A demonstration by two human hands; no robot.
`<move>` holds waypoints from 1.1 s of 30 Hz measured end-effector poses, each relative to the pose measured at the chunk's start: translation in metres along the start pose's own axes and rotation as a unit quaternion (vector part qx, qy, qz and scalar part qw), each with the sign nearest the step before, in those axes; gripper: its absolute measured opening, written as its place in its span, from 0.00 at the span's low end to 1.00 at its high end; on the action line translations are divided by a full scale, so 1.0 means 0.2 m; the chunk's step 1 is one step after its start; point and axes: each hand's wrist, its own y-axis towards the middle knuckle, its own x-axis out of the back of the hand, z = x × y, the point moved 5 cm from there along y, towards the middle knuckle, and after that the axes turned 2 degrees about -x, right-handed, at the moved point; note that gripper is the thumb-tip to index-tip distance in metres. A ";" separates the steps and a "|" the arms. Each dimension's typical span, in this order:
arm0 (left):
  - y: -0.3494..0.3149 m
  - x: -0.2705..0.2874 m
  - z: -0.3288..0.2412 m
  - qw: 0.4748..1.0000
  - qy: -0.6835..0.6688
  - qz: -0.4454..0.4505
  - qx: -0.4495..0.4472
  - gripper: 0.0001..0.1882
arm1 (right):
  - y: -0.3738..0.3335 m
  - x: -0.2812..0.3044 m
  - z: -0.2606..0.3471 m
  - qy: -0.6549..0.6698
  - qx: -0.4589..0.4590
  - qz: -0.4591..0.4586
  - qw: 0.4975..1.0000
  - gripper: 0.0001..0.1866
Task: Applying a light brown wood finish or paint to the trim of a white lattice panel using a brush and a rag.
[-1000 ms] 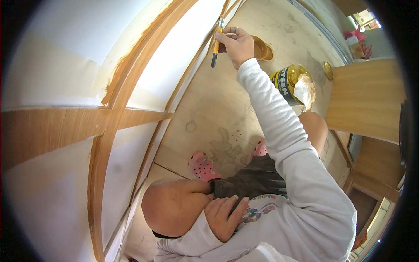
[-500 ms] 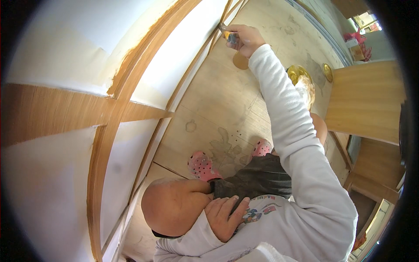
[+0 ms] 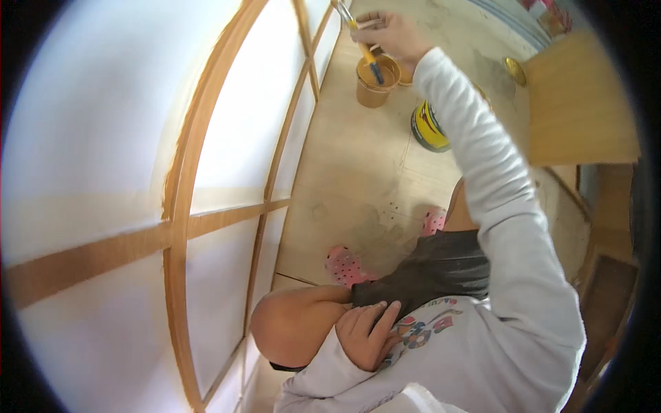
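At the far end of my reach, my right hand (image 3: 398, 36) closes its fingers around a paintbrush (image 3: 368, 55) with a yellow handle and a dark blue handle end. The metal band points up and left toward the panelled wall, and the bristles lie at the picture's edge, hard to make out. Behind the handle end, a small brown bucket (image 3: 372, 95) of brown paint stands on the floor. My left hand (image 3: 363, 337) rests in my lap by the bent knee, thumb apart from the fingers, holding nothing.
White panels framed by brown wooden strips (image 3: 180, 186) run along the left. A yellow and dark can (image 3: 427, 127) is partly behind my right forearm. A gold round lid (image 3: 514, 71) lies near a wooden cabinet (image 3: 582, 103). Pink clogs (image 3: 344, 265) are on my feet.
My right hand has moved up in the picture with the paintbrush, away from the wooden strip it was at. The bucket and can show more fully as the view shifts. My left hand stays in my lap.
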 end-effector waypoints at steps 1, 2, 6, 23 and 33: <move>0.02 -0.01 0.01 1.000 0.000 0.007 0.002 0.32 | 0.01 0.06 0.05 -0.049 0.039 0.025 0.998 0.13; 0.03 -0.02 0.02 1.000 0.005 0.011 0.013 0.33 | -0.03 0.10 0.11 -0.032 0.036 0.022 0.999 0.13; 0.13 -0.08 0.05 0.996 0.044 0.068 0.039 0.36 | -0.26 0.25 0.18 -0.068 0.018 0.061 0.996 0.23; 0.46 -0.33 0.02 0.969 0.108 0.184 0.128 0.35 | -0.01 0.43 -0.42 -0.511 0.164 0.012 0.844 0.08; 0.36 -0.24 0.04 0.983 0.061 0.127 0.118 0.35 | 0.09 0.18 -0.52 -0.665 0.092 0.087 0.736 0.08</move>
